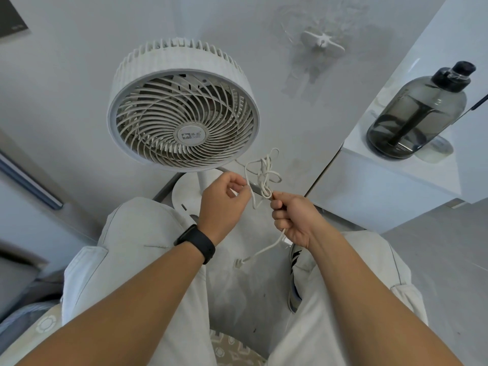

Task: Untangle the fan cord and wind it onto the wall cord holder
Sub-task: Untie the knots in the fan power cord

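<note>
A white pedestal fan point(183, 112) stands on its round base point(184, 194) in front of my knees, its grille facing me. The thin white fan cord point(265, 175) is bunched in a knotted tangle just right of the fan's stem. My left hand point(224, 199) pinches one loop of the cord at the tangle's left side. My right hand point(293, 220) grips the cord just below the knot, and the free end runs down through the fist to the plug point(239, 262), which dangles between my legs. A white cord holder point(322, 42) is fixed high on the wall, bare of cord.
A white cabinet point(396, 165) stands at the right, bearing a dark smoky water bottle point(420, 112) with a black cap. My light trousers fill the lower middle. A shoe point(295, 260) shows by my right leg. A patterned seat edge lies at the bottom, grey floor at the right.
</note>
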